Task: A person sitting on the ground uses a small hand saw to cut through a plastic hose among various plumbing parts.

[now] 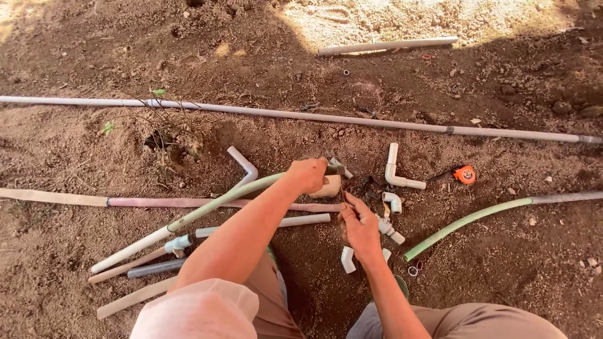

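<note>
Gripping a green-ended pipe (207, 207) over bare dirt (75, 144), nothing joined yet.
Left hand (309, 176) closed round the pipe end beside a cream fitting (329, 186); right hand (359, 227) curled, contents unclear; loose elbow fittings (397, 176) lie unconnected nearby.

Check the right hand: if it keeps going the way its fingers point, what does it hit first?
The right hand points up and slightly left, toward the dark tangle on the soil. That likely comes first; the tan container under the left hand sits just left of that line. Depth is unclear.
</note>
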